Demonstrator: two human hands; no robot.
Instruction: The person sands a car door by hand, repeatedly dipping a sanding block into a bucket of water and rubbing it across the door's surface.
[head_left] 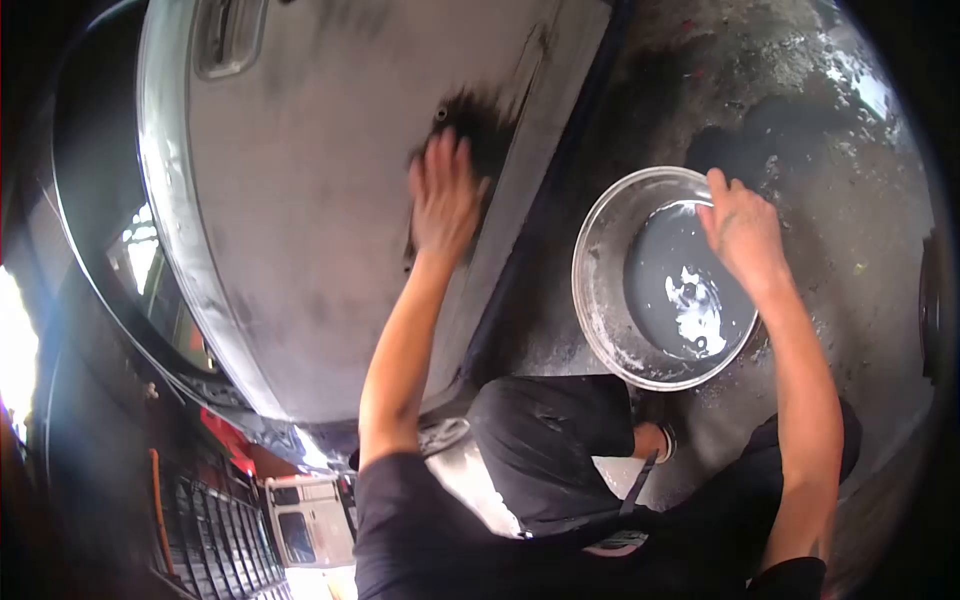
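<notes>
Seen from above, a crouching person's left hand [445,195] presses flat, fingers spread and grasping nothing I can make out, on a dull grey car door panel [320,200] beside a dark wet smear [480,125]; the right hand [742,228] hooks its fingers over the far rim of a metal basin [600,290] of grey, sudsy water standing on wet concrete ground [830,130] (puddled and slick); a pull on that rim could likely tip the basin; the knee [545,450] sits close, so open room lies mostly beyond the basin, while the door's lower edge crowds the left.
</notes>
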